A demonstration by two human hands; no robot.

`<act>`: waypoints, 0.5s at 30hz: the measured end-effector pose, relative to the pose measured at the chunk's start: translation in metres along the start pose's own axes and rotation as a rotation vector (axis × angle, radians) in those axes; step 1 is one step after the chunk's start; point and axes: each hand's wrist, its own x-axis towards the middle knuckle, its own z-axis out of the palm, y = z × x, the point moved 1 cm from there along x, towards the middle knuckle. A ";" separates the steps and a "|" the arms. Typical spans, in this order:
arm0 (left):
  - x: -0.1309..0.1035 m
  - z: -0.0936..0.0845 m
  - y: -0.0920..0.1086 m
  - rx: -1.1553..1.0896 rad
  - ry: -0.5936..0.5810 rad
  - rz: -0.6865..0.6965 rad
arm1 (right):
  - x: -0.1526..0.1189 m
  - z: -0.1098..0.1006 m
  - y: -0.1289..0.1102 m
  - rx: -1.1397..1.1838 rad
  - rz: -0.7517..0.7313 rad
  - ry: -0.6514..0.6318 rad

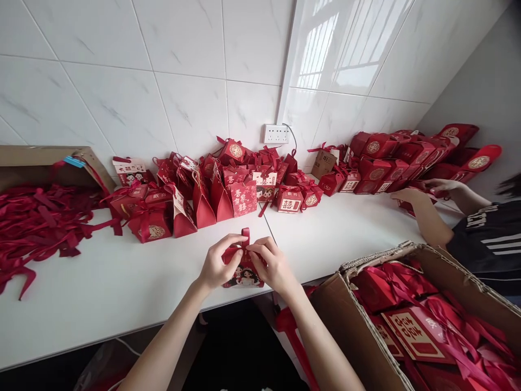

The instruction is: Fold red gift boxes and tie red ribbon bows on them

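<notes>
A red box point(247, 279) stands on the desk point(142, 288), the left hand point(220, 260) and right hand point(277, 267) pinching the ribbon point(245, 234) at its top. Left of this box lie heaped ribbons point(44, 228); right, an open carton point(336, 304).

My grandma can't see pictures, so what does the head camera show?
A person's left hand and right hand touch the ribbon atop a red box on a white table. More boxes stand behind; a co-worker's hands are at right.
</notes>
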 end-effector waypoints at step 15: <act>-0.002 -0.003 -0.004 0.050 -0.033 0.128 | 0.000 0.001 0.000 0.036 -0.011 0.002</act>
